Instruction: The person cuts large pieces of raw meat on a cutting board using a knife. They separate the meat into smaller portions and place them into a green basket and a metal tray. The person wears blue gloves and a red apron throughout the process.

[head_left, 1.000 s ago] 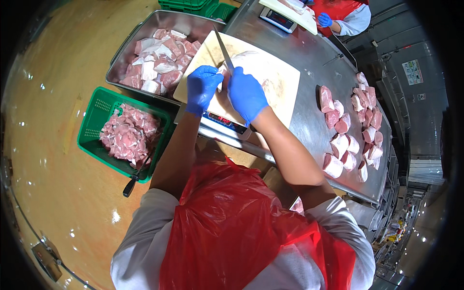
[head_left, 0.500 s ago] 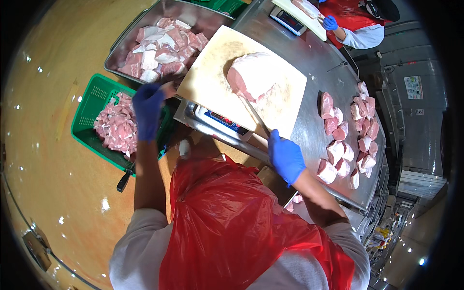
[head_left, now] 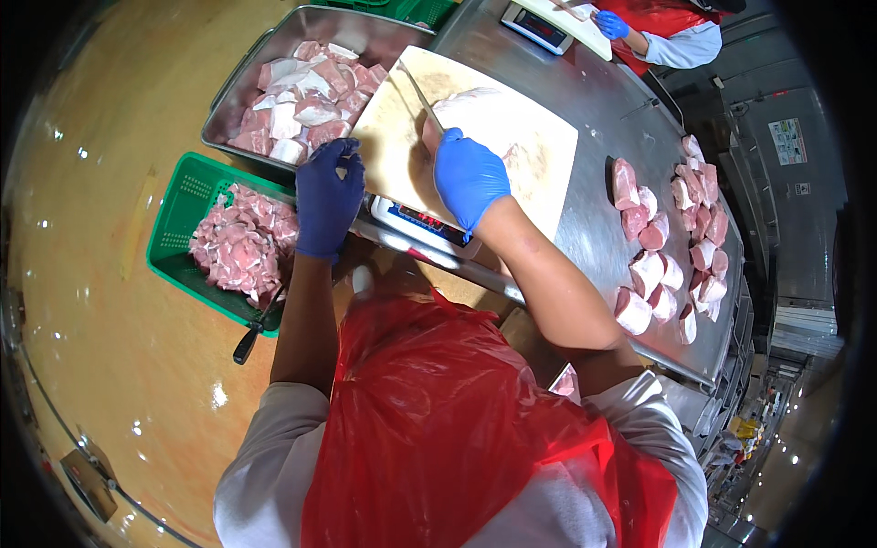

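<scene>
My right hand [head_left: 470, 178], in a blue glove, is closed round the handle of a knife [head_left: 420, 98]. The knife's blade points to the far left over a white cutting board [head_left: 534, 196]. Under that hand and partly hidden lies a large piece of pale, fat-covered meat [head_left: 475, 108]. At the board's left edge is my left hand [head_left: 325, 203], also gloved in blue. Its fingers are loosely curled and apart, with no meat visible in them. Close by stand a metal tub [head_left: 219, 117] of meat chunks [head_left: 315, 96] and a green basket [head_left: 169, 219] of small meat trimmings [head_left: 242, 239].
The board overlaps a digital scale [head_left: 416, 219] on the steel table [head_left: 594, 137]. Cut meat blocks [head_left: 653, 274] stand in groups on its right side. A black-handled tool [head_left: 248, 340] leans on the basket. At the far right, another person's gloved hand [head_left: 612, 25] works near a second scale [head_left: 537, 29].
My right hand has swung left and away from me, bringing the knife over the board's far-left part. My left hand shifted right to the board's edge; the pinkish piece by its fingers no longer shows.
</scene>
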Tool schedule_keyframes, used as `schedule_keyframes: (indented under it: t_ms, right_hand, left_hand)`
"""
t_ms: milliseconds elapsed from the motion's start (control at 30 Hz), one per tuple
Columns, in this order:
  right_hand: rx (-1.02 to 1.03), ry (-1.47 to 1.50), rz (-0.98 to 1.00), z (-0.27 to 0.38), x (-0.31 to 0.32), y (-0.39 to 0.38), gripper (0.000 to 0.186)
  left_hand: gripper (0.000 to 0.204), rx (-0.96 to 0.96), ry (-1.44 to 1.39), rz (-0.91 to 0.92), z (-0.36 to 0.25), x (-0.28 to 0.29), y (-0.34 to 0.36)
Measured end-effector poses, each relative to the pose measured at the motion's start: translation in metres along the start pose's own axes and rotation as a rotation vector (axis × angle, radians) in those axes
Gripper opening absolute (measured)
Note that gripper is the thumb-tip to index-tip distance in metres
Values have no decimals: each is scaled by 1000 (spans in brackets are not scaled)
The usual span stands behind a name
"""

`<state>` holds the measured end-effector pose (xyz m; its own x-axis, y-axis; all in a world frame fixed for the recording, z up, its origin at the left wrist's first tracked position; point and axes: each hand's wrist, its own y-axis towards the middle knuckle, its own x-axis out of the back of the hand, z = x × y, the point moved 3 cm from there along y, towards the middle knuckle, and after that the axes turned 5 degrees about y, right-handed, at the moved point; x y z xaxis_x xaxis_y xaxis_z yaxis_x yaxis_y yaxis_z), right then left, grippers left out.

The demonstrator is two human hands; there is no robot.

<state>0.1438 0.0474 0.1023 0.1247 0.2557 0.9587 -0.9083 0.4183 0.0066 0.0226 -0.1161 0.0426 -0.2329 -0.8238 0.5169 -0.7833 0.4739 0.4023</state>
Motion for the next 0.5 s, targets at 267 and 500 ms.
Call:
schedule_keyframes:
  t_ms: [267,500]
  right_hand:
    - [-74,-196,243,-46,-31,-76,21]
    - [-111,-102,330,-58,25,-135,25]
  left_hand:
    - [21,183,-23,14,11,6,-11]
    - [27,-53,-58,-35,-22,-21,-25]
